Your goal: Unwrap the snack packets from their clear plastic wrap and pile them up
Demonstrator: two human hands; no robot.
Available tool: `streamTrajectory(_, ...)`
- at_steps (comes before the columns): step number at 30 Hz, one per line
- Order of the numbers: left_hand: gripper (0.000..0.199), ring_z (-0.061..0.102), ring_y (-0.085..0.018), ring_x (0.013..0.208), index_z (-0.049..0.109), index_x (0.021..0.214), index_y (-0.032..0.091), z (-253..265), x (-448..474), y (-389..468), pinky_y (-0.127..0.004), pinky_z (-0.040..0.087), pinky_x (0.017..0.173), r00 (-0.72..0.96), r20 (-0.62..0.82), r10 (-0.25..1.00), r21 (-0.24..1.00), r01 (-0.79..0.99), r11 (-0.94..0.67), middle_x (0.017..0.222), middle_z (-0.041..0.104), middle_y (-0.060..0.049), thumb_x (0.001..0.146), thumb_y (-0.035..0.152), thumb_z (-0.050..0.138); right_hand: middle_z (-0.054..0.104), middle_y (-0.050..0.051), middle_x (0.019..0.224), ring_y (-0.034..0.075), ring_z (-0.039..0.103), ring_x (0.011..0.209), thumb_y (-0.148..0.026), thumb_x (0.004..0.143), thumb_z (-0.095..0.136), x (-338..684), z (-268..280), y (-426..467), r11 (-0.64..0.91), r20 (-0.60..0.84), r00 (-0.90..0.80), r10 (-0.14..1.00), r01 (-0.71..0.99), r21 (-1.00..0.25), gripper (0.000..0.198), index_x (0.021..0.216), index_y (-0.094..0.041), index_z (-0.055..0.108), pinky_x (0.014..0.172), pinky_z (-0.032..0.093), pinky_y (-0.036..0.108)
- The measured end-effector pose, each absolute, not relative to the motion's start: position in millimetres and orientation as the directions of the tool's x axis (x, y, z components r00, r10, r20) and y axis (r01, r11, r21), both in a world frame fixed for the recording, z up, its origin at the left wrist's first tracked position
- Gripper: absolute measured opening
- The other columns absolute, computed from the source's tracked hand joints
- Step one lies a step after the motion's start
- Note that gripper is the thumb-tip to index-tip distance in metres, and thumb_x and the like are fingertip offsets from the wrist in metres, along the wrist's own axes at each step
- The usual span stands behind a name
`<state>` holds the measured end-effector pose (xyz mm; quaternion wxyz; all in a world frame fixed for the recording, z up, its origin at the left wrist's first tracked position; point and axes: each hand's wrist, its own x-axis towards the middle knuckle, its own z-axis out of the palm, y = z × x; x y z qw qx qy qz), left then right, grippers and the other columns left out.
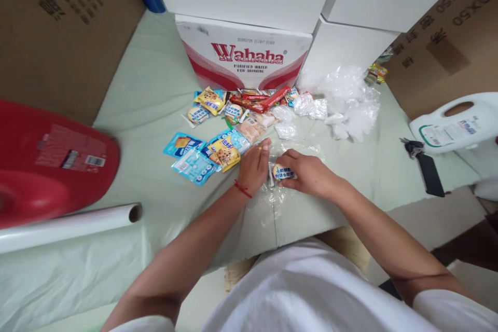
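Observation:
My right hand (pixel 305 172) is closed on a small round biscuit packet (pixel 284 171) with blue lettering, its thumb and fingers on the packet's right side. The packet is over a sheet of clear plastic wrap (pixel 268 202) spread on the table. Just left of the packet, my left hand (pixel 252 167) stands edge-on with its fingers stretched forward, partly hidden, holding nothing that I can see. Against that hand lies a yellow cookie packet (pixel 225 153), on top of light-blue snack packets (pixel 196 166).
Red snack sticks (pixel 268 99) and more packets lie before a Wahaha carton (pixel 245 54). Crumpled clear plastic (pixel 346 104) is heaped to their right. A red jug (pixel 58 161) and white roll (pixel 70 227) are left; a white jug (pixel 459 122) and keys (pixel 412 149) right.

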<state>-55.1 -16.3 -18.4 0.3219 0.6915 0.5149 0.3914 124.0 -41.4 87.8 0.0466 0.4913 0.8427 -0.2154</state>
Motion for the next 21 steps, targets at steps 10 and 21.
streamTrajectory(10, 0.061, 0.059, -0.024, 0.139, 0.063, 0.138, 0.018, -19, -57, -16, -0.044, 0.043, 0.122, 0.12, 0.206, 0.971, 0.924, 0.302, -0.234, 0.142, 0.068, -0.012, 0.109, 0.056, 0.025, 0.053, 0.016, 0.153, 0.037, 0.046, 0.14, -0.047, 0.091, 0.075, 177, 68, -104, 0.61, 0.143, -0.602, 0.786, 0.715, -0.342, 0.082, 0.161, -0.03, 0.038, 0.117, 0.039, 0.062)
streamTrajectory(21, 0.061, 0.06, -0.024, 0.138, 0.062, 0.138, 0.016, -19, -58, -13, -0.045, 0.04, 0.124, 0.072, 0.093, 0.993, 0.976, 0.189, -0.105, 0.142, 0.068, -0.014, 0.108, 0.058, 0.028, 0.068, 0.01, 0.129, 0.028, 0.06, 0.115, -0.03, 0.099, 0.061, 164, 52, -102, 0.581, 0.237, -0.537, 0.809, 0.673, -0.457, 0.021, 0.111, -0.032, 0.078, 0.098, 0.051, 0.05)
